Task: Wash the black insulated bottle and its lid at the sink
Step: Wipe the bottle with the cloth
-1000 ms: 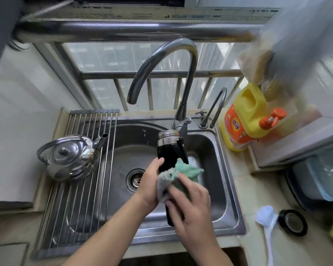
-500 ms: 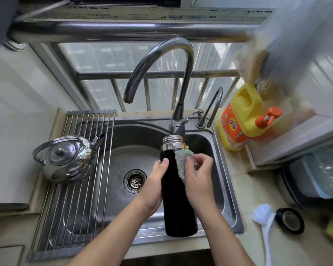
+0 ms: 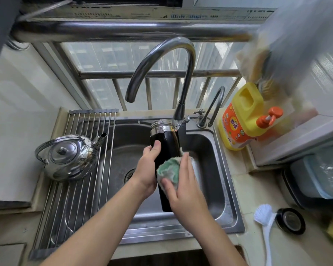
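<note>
Two bare hands meet on the black insulated bottle (image 3: 166,143), which hangs over the basin of the sink (image 3: 233,198), well clear of its floor. The left hand (image 3: 147,169) clasps the dark body from its left side, thumb laid across the front just below the steel neck and the remaining fingers wrapped behind. Just right of that grasp, the right hand (image 3: 185,191) clutches a green-and-white cloth (image 3: 168,169) and presses it against the middle of the bottle, thumb on the cloth's lower edge.

Beyond the grip, the bottle's threaded steel mouth is uncapped and sits close to the foot of the tap (image 3: 188,73); its base points back toward the person, below the right palm. The lid (image 3: 291,220), a black ring with a shiny centre, lies on the counter well to the right of both hands, just beside a white brush (image 3: 263,214).

Left of the grip, a steel kettle (image 3: 69,156) stands on a roll-up drying rack (image 3: 65,204) laid across the sink's left part. Farther right and beyond the hands stands a yellow detergent jug (image 3: 242,120) with an orange pump.
</note>
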